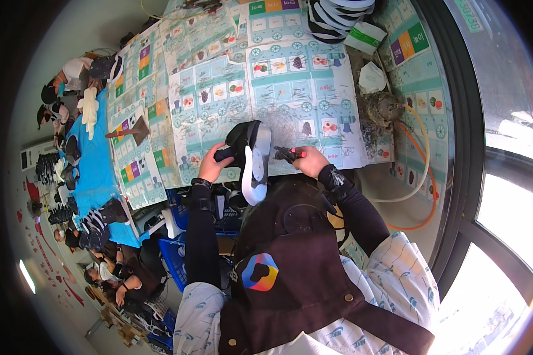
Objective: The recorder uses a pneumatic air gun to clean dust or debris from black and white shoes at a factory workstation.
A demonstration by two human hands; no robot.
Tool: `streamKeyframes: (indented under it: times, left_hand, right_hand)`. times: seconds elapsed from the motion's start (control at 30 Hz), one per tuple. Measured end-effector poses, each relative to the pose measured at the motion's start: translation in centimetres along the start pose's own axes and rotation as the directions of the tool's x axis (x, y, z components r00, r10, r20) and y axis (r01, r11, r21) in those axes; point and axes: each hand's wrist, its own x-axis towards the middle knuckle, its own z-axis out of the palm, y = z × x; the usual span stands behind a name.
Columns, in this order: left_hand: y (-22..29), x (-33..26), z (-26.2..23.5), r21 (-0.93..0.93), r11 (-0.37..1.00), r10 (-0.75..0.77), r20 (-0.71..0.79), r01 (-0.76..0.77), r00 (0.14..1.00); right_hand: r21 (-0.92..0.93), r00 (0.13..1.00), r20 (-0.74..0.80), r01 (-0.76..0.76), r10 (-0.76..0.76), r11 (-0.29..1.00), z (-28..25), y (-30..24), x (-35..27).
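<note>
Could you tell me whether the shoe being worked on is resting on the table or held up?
Held up: the left hand grips the black-and-white shoe above the table.

Tabletop (290, 89) covered in teal printed paper sheets (219, 112) with picture grids. Second table, blue cover (98, 160), runs along the left. Large window (503, 195) with dark frame on the right, strong daylight. Blue plastic crates (175, 257) under the tabletop edge.

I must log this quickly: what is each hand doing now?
Left hand: closed, holding the black-and-white shoe.
Right hand: closed, holding a small black tool.
</note>
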Motion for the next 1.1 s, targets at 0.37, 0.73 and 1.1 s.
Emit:
streamKeyframes:
  times: [0.37,0.73,1.1]
  left_hand:
    - [-0.3,0.4,-2.9,0.248,0.969,0.010,-0.121,0.020,0.993]
    - [11.5,-2.4,-2.2,0.923,0.232,0.610,0.108,-0.307,0.785]
    - [5.5,0.1,2.4,0.415,0.893,0.199,-0.709,0.173,0.676]
  right_hand:
    - [0.526,0.940,0.335,-0.238,0.058,0.816,-0.7,-1.4,0.3]
    - [0.538,0.992,-0.065,-0.058,0.111,0.841,-6.8,4.7,-1.9]
    - [0.478,0.998,-0.031,-0.037,0.059,0.877,-4.7,2.2,0.0]
